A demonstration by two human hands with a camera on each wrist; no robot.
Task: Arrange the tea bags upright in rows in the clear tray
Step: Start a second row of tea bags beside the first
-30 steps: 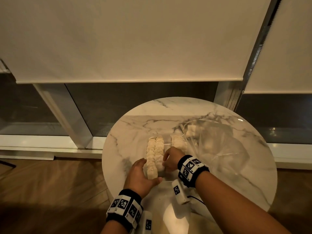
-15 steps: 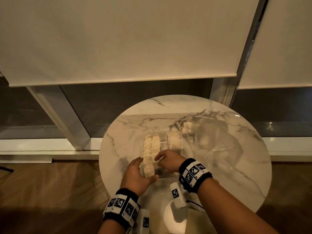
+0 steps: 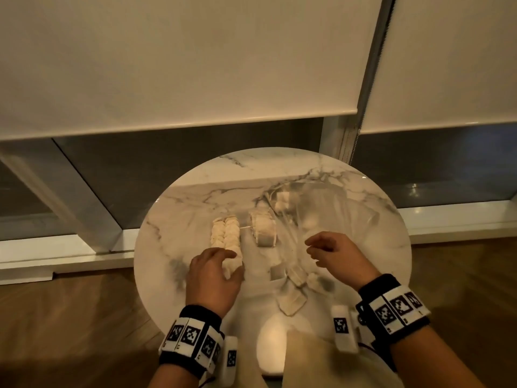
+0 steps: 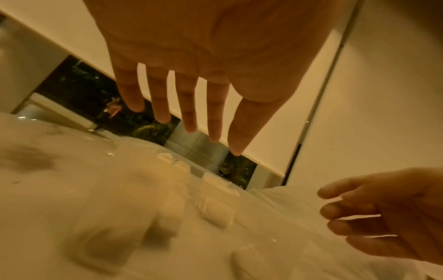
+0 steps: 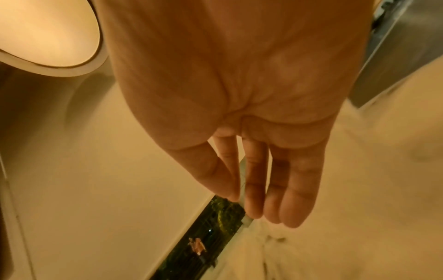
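Nearest the person, a round lamp shade (image 3: 270, 344) glows below the near edge of the round marble table (image 3: 181, 219). Both wrists carry black bands with square black-and-white markers (image 3: 193, 340).

On the near part of the tabletop several loose tea bags (image 3: 291, 302) lie flat, scattered between the two hands.

The left hand (image 3: 214, 278) sits at the near end of the left-hand rows of tea bags (image 3: 226, 239). From the head view its fingers curve over the end of the row and the thumb lies by the nearest bag; the left wrist view shows the fingers (image 4: 189, 106) extended and spread, with nothing clasped in the palm. Whether the fingertips actually touch the bags cannot be told.

The right hand (image 3: 340, 257) hangs above the table to the right of the tray, apart from any bag. Its fingers are loosely bent in the head view and nearly straight and together in the right wrist view (image 5: 275, 189); it holds nothing.

The clear tray (image 3: 246, 247) is hard to make out against the marble; only faint edges show. In it two tight rows of upright tea bags run away from the person on the left, and a shorter row (image 3: 264, 228) stands to the right, with a gap between.

Further right and back lies a crumpled clear plastic bag (image 3: 335, 208) with a few tea bags (image 3: 284, 201) inside it.

Beyond the table are a dark window (image 3: 167, 163) and pale roller blinds (image 3: 179, 57) drawn partway down.
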